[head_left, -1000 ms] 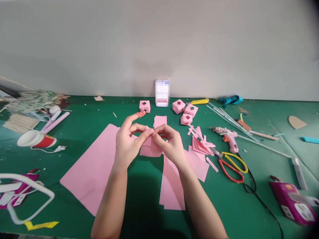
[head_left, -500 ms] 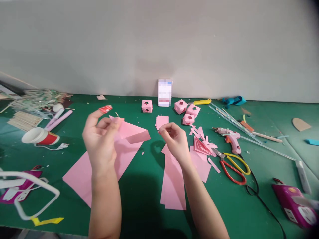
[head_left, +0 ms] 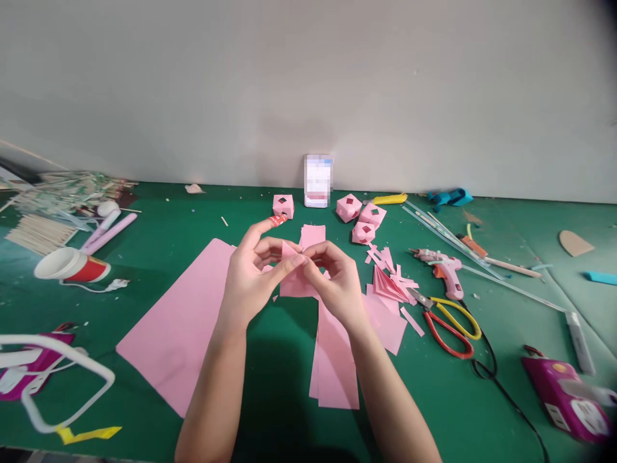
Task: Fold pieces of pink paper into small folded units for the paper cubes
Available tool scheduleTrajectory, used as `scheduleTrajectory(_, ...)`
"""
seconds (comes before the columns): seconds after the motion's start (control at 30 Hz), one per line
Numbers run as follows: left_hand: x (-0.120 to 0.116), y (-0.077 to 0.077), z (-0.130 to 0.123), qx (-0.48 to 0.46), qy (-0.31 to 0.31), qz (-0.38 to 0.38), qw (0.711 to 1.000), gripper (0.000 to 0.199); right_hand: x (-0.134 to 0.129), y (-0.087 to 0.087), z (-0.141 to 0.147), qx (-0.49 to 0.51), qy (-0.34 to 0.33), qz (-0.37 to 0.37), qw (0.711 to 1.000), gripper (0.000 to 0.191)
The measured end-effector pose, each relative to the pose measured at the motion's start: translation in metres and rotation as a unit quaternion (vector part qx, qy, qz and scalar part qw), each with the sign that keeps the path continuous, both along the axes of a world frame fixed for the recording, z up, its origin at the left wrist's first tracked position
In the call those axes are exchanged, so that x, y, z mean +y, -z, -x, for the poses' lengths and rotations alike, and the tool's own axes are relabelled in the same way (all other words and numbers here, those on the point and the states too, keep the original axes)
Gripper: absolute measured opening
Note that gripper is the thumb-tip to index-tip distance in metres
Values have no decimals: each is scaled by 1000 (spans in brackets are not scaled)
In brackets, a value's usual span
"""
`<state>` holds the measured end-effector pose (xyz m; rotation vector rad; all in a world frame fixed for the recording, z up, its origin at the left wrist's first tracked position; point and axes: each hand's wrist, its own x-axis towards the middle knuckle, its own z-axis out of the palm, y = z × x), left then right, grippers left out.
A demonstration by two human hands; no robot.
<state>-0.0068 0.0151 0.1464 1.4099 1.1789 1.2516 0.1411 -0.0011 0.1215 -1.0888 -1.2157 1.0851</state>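
Observation:
A small folded piece of pink paper (head_left: 295, 285) is pinched between the fingertips of my left hand (head_left: 258, 273) and my right hand (head_left: 337, 280), whose thumbs nearly meet at its top. A red and white wrap covers my left index fingertip, which points away from the paper. Left of my left hand lies a large pink sheet (head_left: 178, 321). Long pink strips (head_left: 337, 360) lie beneath my right wrist, and a small stack of pink squares (head_left: 313, 236) is just beyond my fingers.
Folded pink shapes (head_left: 349, 208) and a phone (head_left: 318, 181) stand at the back. Scissors (head_left: 450, 321), paper scraps (head_left: 385, 257) and a glue gun (head_left: 448, 270) lie right. A paper cup (head_left: 72, 265), wooden sticks (head_left: 41, 235) and a white tubular frame (head_left: 91, 366) are left.
My left hand has moved right, carrying the folded paper to my right hand, which now pinches it too. More of the large pink sheet is uncovered.

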Motion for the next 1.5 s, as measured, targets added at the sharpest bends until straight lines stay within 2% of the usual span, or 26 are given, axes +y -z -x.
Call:
scheduleTrajectory(0.17, -2, -1, 1, 27, -72, -15, 997, 50, -1, 0, 2, -27, 4, 10, 1000, 7)
scheduleTrajectory(0.4, 4, -1, 13, -53, -166, -90, 981, 51, -2, -3, 1, -37, -8, 15, 999, 7)
scheduleTrajectory(0.53, 7, -1, 15, -63, -203, -107, 971, 54, -2, -2, 1, -38, -13, 18, 999, 8)
scheduleTrajectory(0.7, 7, -2, 14, -75, -188, -90, 975, 56, -1, -3, -2, -33, -2, 19, 999, 7)
scheduleTrajectory(0.9, 10, 3, 18, -75, -196, -98, 973, 48, -1, -3, -5, -34, 3, 23, 999, 7)
scheduleTrajectory(1.1, 11, 3, 20, -82, -202, -121, 969, 52, -3, -5, -4, -42, -21, 29, 998, 7)
scheduleTrajectory(1.23, 11, 3, 17, -101, -198, -121, 967, 47, -5, -7, -2, -45, -33, 36, 998, 7)
scheduleTrajectory(1.37, 12, 4, 16, -66, -212, -129, 966, 35, -5, -7, -3, -46, -43, 43, 997, 7)
scheduleTrajectory(1.5, 12, 6, 18, -55, -213, -155, 963, 39, -5, -7, -4, -41, -54, 43, 997, 6)
